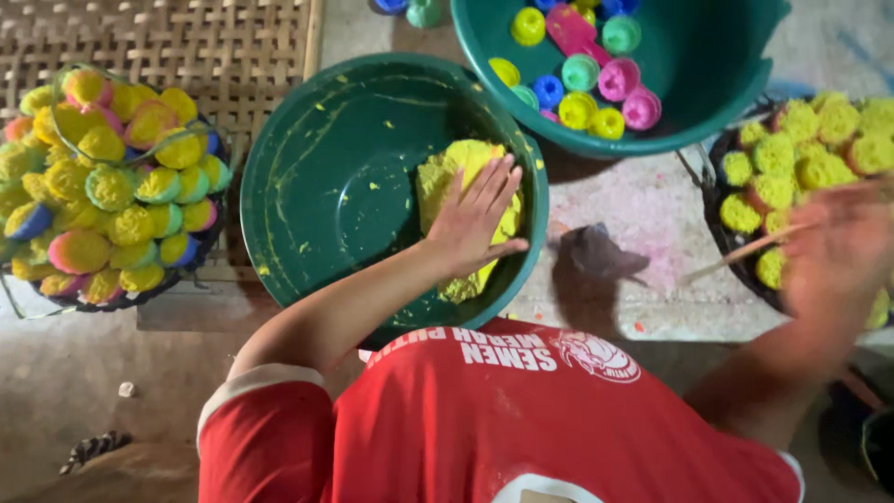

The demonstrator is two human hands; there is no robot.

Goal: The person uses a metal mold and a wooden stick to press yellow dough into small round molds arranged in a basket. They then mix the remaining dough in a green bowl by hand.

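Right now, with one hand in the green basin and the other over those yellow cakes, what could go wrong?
1. The left hand lies flat on the yellow mix, pressing it against the sloping wall of the green basin close to the rim. Crumbs might spill over, or the basin might tip.
2. The right hand is blurred by motion, with a thin stick beside it, above the yellow cakes. A quick swing might dent or knock one.

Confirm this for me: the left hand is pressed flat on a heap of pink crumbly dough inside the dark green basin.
Not quite. The head view shows the left hand pressed flat on a heap of crumbly dough inside the dark green basin, but the dough is yellow, not pink.
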